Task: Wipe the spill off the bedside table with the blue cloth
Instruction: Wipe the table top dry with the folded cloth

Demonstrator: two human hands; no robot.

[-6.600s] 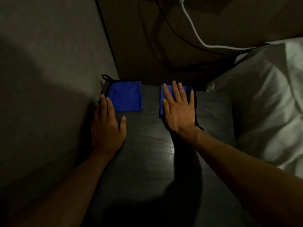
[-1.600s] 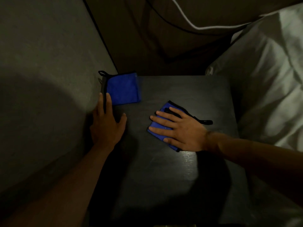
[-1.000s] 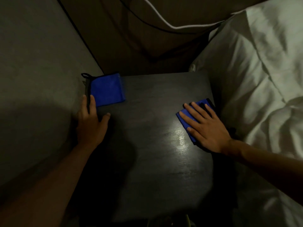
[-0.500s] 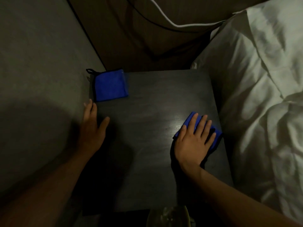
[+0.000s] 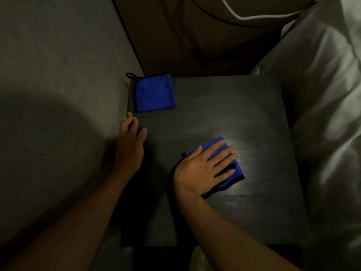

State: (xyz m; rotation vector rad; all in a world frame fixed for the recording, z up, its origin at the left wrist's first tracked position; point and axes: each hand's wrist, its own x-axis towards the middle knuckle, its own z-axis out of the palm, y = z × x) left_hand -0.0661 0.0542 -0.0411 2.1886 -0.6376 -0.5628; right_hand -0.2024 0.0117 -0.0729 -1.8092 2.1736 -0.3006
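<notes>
Blue cloth [image 5: 233, 169] slid leftward to table centre, under flat right hand [image 5: 203, 169]; left hand [image 5: 130, 147] flat, empty.

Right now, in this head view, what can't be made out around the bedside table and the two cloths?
- The spill: none can be told on the dim bedside table; only glare beside the right hand.
- Blue cloth under that hand: mostly covered by palm and fingers.
- Left hand: at the table's shadowed left edge; contact unclear.
- Pale object at the bottom edge: cut off, unidentifiable.
- White cable: ends leave the frame.
</notes>
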